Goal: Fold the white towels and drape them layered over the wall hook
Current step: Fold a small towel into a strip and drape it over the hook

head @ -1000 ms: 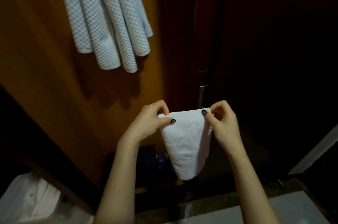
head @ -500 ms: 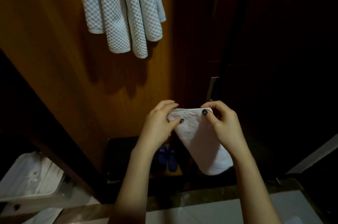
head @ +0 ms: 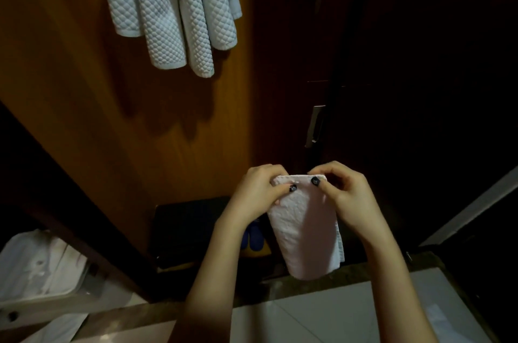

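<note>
A small white towel (head: pixel 305 230), folded into a narrow strip, hangs down in front of me. My left hand (head: pixel 258 194) pinches its upper left corner and my right hand (head: pixel 347 197) pinches its upper right corner, the two hands close together. High on the orange wooden wall (head: pixel 70 84), a quilted white towel (head: pixel 171 6) hangs in several folds from above the frame. The wall hook itself is out of view.
A dark door with a metal handle (head: pixel 315 126) stands right of the wall. Blue slippers (head: pixel 253 239) lie on a dark low shelf below my hands. A white toilet lid (head: pixel 36 264) is at the lower left. Pale floor tiles (head: pixel 322 314) run along the bottom.
My hands have drawn closer together, narrowing the small towel's top edge. The view has shifted so the hanging towel sits further right and the small towel hangs straighter.
</note>
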